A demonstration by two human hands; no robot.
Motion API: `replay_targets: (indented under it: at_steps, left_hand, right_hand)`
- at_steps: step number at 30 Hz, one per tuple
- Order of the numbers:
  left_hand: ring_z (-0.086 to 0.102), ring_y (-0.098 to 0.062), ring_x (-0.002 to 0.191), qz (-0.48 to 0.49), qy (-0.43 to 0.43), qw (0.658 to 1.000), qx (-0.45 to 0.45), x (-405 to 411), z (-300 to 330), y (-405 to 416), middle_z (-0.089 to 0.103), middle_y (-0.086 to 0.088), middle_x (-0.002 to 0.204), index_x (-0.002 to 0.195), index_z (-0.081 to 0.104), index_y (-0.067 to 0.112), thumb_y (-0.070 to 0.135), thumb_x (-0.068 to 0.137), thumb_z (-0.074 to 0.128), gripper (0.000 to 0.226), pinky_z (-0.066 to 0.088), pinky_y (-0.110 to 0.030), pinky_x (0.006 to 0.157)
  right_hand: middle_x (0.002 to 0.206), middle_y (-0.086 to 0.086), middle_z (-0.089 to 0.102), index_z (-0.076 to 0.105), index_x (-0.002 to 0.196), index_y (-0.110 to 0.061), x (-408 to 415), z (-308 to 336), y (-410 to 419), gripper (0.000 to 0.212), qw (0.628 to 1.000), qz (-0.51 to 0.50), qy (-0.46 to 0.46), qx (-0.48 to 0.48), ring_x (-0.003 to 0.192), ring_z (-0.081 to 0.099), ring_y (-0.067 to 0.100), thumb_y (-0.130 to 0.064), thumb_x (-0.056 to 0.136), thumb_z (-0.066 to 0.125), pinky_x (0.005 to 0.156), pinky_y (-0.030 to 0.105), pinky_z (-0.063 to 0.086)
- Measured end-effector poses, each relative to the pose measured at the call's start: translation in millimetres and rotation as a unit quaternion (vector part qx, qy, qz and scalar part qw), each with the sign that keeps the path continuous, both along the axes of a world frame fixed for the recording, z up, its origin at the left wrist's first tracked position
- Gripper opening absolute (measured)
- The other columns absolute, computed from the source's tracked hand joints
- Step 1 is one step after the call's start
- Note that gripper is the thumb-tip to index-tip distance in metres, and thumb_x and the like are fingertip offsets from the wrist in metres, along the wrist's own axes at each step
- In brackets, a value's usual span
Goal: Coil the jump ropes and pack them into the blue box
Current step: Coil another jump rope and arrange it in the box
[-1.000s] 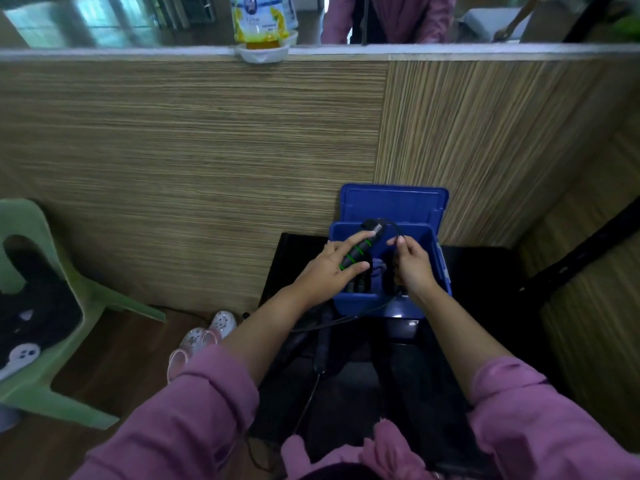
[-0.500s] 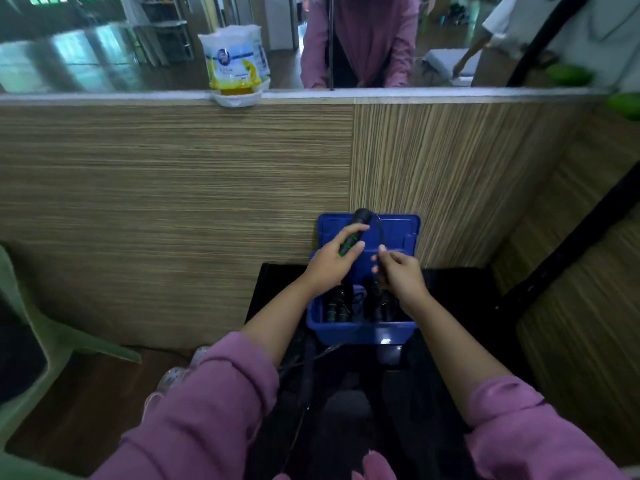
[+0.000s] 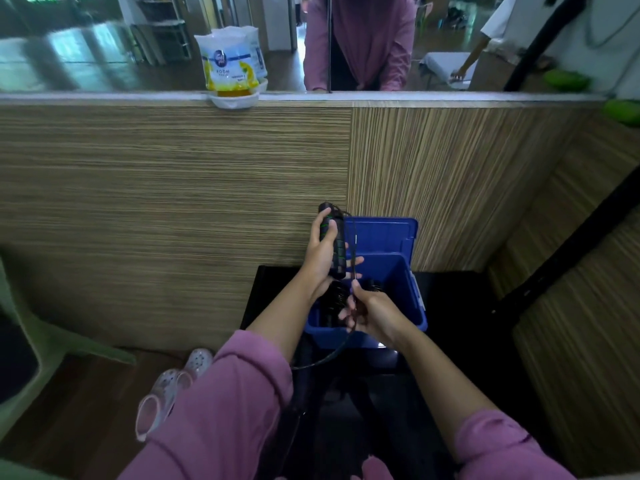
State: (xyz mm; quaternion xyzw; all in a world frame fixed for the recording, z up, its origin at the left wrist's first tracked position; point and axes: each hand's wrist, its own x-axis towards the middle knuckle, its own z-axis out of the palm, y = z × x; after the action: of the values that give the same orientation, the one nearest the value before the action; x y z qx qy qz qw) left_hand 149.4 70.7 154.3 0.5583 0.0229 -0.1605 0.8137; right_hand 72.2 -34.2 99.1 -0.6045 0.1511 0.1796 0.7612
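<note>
I'm gripping the black jump rope handles upright in my left hand above the open blue box, while my right hand is pinching the cord over its front edge.

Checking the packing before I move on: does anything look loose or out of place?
Yes. The cord of the rope handles in the left hand is not coiled: it runs through the right hand and hangs below the box.
</note>
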Motion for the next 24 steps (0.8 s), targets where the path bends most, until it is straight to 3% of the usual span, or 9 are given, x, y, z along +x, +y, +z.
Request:
replay_targets:
  at_steps: [2,4,7,11,14,16,18,21,24]
  left_hand:
    - [0.064,-0.035,0.073,-0.004,0.023,0.999,-0.027,1,-4,1,0.057,-0.014,0.115,0.122,0.049,0.049,0.043,0.099,0.044,0.024,0.055,-0.059,0.066]
    - [0.059,-0.028,0.061,0.017,0.019,0.999,-0.039,3,-9,3,0.057,-0.016,0.100,0.120,0.050,0.048,0.040,0.100,0.044,0.023,0.054,-0.044,0.056]
    - [0.053,-0.025,0.052,0.053,-0.013,0.998,-0.021,5,-13,8,0.059,-0.015,0.088,0.122,0.049,0.046,0.037,0.100,0.047,0.024,0.048,-0.034,0.048]
    - [0.051,-0.023,0.051,0.096,-0.022,0.995,-0.008,2,-17,21,0.062,-0.010,0.087,0.124,0.048,0.044,0.037,0.099,0.047,0.026,0.047,-0.033,0.049]
    - [0.051,-0.023,0.051,0.133,-0.039,0.990,0.005,0,-20,27,0.062,-0.009,0.085,0.126,0.046,0.043,0.037,0.100,0.047,0.028,0.047,-0.032,0.048]
    - [0.050,-0.023,0.051,0.154,-0.046,0.987,0.016,0,-19,31,0.060,-0.007,0.086,0.127,0.046,0.043,0.036,0.100,0.046,0.027,0.047,-0.031,0.048]
    - [0.050,-0.022,0.051,0.154,-0.062,0.985,0.038,-2,-18,33,0.060,-0.004,0.089,0.129,0.045,0.042,0.035,0.101,0.046,0.029,0.047,-0.030,0.047]
    - [0.050,-0.020,0.053,0.148,-0.104,0.980,0.085,-5,-15,35,0.058,0.007,0.099,0.133,0.043,0.039,0.034,0.101,0.044,0.032,0.047,-0.029,0.044]
    - [0.049,-0.020,0.053,0.153,-0.129,0.974,0.109,-3,-15,37,0.057,0.008,0.110,0.130,0.045,0.043,0.033,0.101,0.045,0.031,0.047,-0.029,0.045]
  right_hand:
    - [0.060,0.016,0.059,0.046,0.057,-0.013,2,-3,-4,0.052,1.000,0.004,0.005,-0.019,0.053,0.055,0.024,-0.047,0.097,0.043,0.068,0.037,0.049]
    - [0.053,0.010,0.044,0.047,0.057,-0.013,3,-5,-8,0.050,1.000,0.011,0.001,-0.011,0.049,0.053,0.023,-0.048,0.093,0.051,0.071,0.039,0.047]
    - [0.045,0.001,0.030,0.052,0.059,-0.010,1,-6,-14,0.045,0.998,0.030,-0.022,-0.056,0.040,0.036,0.016,-0.041,0.091,0.058,0.054,0.029,0.041]
    - [0.045,0.000,0.034,0.047,0.052,-0.012,-1,0,-30,0.050,0.979,0.073,-0.064,-0.177,0.039,0.035,0.012,-0.039,0.091,0.059,0.045,0.022,0.043]
    - [0.051,0.012,0.045,0.045,0.052,-0.010,0,6,-44,0.052,0.961,0.123,-0.067,-0.240,0.044,0.051,0.018,-0.042,0.091,0.057,0.051,0.021,0.044]
    - [0.050,0.011,0.044,0.044,0.052,-0.011,1,9,-51,0.050,0.962,0.125,-0.060,-0.235,0.048,0.058,0.021,-0.038,0.092,0.058,0.060,0.026,0.045]
    - [0.048,0.003,0.035,0.039,0.053,-0.014,2,11,-54,0.048,0.956,0.088,-0.079,-0.267,0.042,0.046,0.017,-0.035,0.092,0.060,0.053,0.027,0.038]
    - [0.048,-0.002,0.035,0.039,0.051,-0.017,5,12,-52,0.050,0.898,0.058,-0.150,-0.409,0.046,0.037,0.013,-0.043,0.088,0.062,0.051,0.026,0.032]
    - [0.043,-0.001,0.038,0.035,0.049,-0.018,2,5,-58,0.056,0.913,0.105,-0.114,-0.377,0.042,0.046,0.016,-0.051,0.083,0.064,0.055,0.027,0.042]
